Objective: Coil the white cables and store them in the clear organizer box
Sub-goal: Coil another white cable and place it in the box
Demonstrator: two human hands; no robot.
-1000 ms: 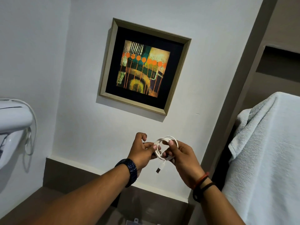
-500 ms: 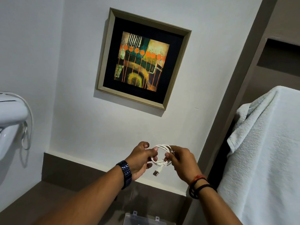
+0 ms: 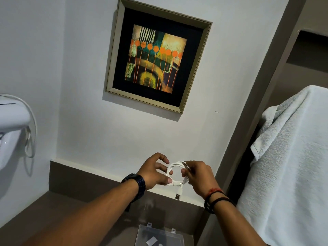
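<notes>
The clear box (image 3: 160, 236) sits at the bottom edge of the view on the brown counter (image 3: 58, 210), below both hands; its lid latches point toward the wall, and small pale things show through the plastic, too blurred to name.

Above the box, both forearms reach forward. The left wrist carries a dark watch (image 3: 136, 184); the right wrist carries dark and red bands (image 3: 214, 199).

The cable (image 3: 174, 172) is wound into a small white coil held in the air above the box, between the two hands. The right hand (image 3: 198, 176) is on the coil's right side with its fingers curled and pinched on the bundled loops. The left hand (image 3: 154, 172) is on the coil's left side, half open: the thumb and a lower finger touch the coil's left and lower edge, while the upper fingers arch above it, apart from the cable. From the coil's bottom a short free end hangs down, ending in a plug (image 3: 178, 195) that dangles above the box.

Beyond the box, a framed picture (image 3: 157, 55) hangs on the white wall. Left of the box is a white wall-mounted device (image 3: 10, 126) with a looped cord. To the right of the box, a white towel (image 3: 291, 166) hangs.
</notes>
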